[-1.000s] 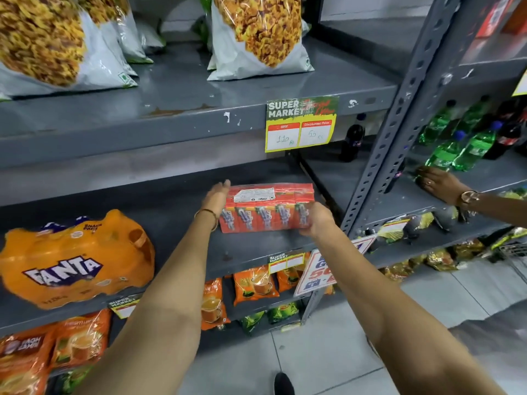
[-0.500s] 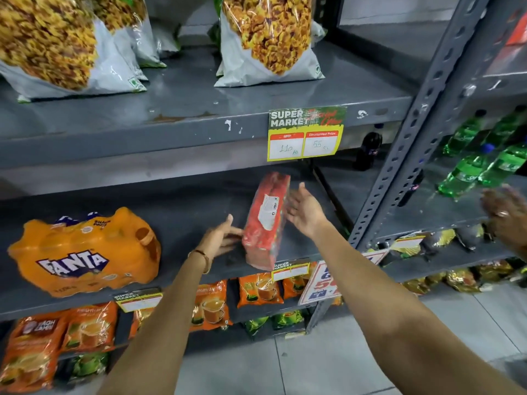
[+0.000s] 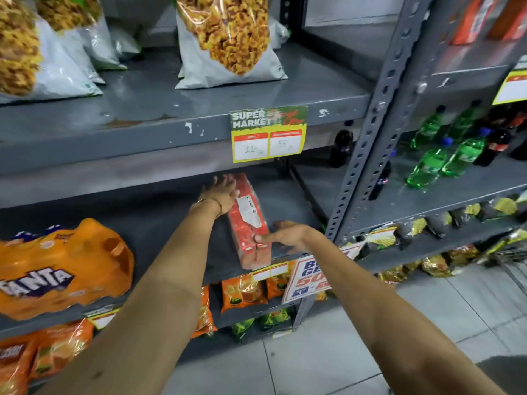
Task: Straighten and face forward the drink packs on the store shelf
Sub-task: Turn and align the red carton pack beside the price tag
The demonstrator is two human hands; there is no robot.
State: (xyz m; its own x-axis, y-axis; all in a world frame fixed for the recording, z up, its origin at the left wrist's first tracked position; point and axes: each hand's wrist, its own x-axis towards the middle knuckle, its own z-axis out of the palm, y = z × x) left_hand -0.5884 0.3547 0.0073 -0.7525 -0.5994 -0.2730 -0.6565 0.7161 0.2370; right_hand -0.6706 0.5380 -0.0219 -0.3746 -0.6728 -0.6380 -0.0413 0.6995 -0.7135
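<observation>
A red shrink-wrapped pack of drink cartons [image 3: 248, 220] lies on the grey middle shelf [image 3: 171, 229], its long side running front to back and its short end at the shelf's front edge. My left hand [image 3: 221, 195] rests flat against the pack's far left side, fingers spread. My right hand [image 3: 288, 236] touches its near right side, thumb on the front cartons. An orange Fanta multipack [image 3: 62, 269] sits tilted at the shelf's left end, away from both hands.
Snack bags [image 3: 228, 38] stand on the shelf above, with a yellow price tag [image 3: 268, 135] on its edge. Orange and green pouches [image 3: 245, 292] fill the shelf below. Right of the grey upright [image 3: 368, 138] stand green bottles [image 3: 445, 155]. A sale sign [image 3: 316, 275] hangs there.
The red pack was turned from sideways to end-on and now lies down on the shelf. My left hand moved to its far side, my right hand to its near end.
</observation>
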